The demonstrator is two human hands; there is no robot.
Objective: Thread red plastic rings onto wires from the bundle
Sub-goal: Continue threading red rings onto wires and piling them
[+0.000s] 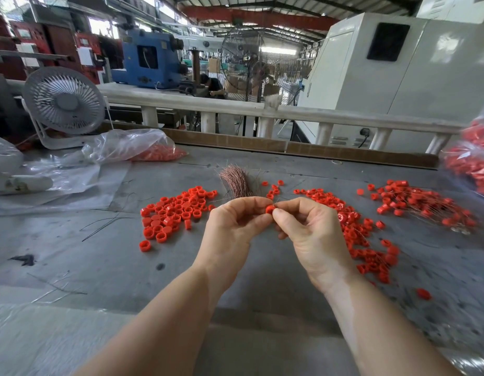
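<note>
Two bare forearms reach in from the near edge of the bench [262, 267], and the hands meet above its middle. The left hand [232, 226] and the right hand [311, 234] both have their fingers curled, thumb and forefinger tips pressed together around one red ring [270, 209] pinched between them. Whether a wire passes through that ring is too fine to tell.

Just beyond the fingertips lies the wire bundle [236, 181], a coppery brush of thin strands fanned toward the far edge. To its left sits a heap of loose red rings [173, 213], with one stray ring [145, 245] nearer the near edge. Right of the right hand a second spread of rings [363, 240] runs from mid-bench toward the near right corner, with thin wires showing among some of them. Farther right a separate pile of rings on wires [422, 203] lies toward the right edge.

At the right edge a clear bag of red rings [471, 161] stands partly out of view. Toward the far left corner lie another plastic bag holding red rings [143, 147], a sheet of clear plastic [72, 183] and a small white desk fan [64, 103]. A few dark loose wires [105, 223] lie left of the heap.
</note>
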